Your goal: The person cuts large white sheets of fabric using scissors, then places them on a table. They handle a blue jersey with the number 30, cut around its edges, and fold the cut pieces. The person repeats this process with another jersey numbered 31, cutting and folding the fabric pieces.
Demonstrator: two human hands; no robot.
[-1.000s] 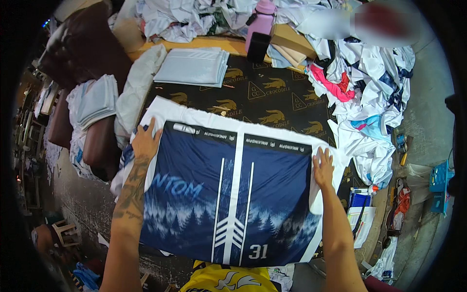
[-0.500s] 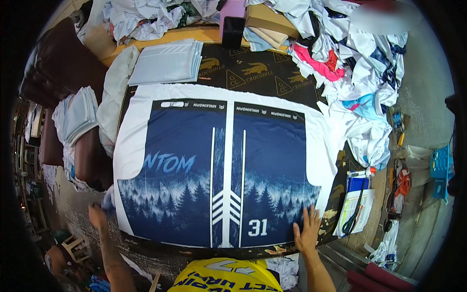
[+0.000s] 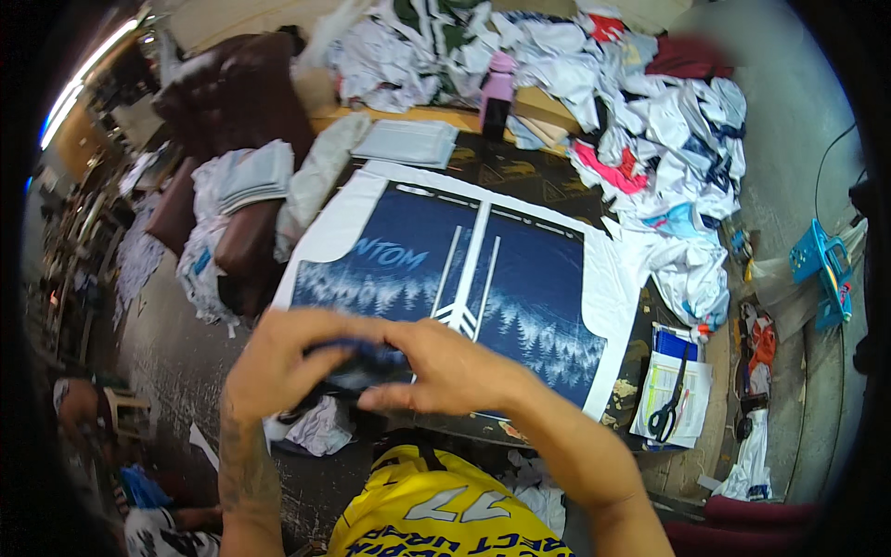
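Observation:
A dark blue printed fabric panel with pine trees, pale stripes and white margins lies flat on the dark table. My left hand and my right hand come together above its near left part, fingers curled. Between them is a bunched dark blue thing, smeared by motion. I cannot tell whether it is part of the panel or separate. The hands and forearms hide the panel's near left corner and much of its near edge.
Black scissors lie on papers at the table's right. Folded pale cloth and a pink bottle stand at the far side. White scraps pile up on the right. A brown leather chair is at the far left.
My right hand has left the panel's near right edge and moved left. My left hand has come up and inward to meet it. The view has shifted, and the panel sits farther off.

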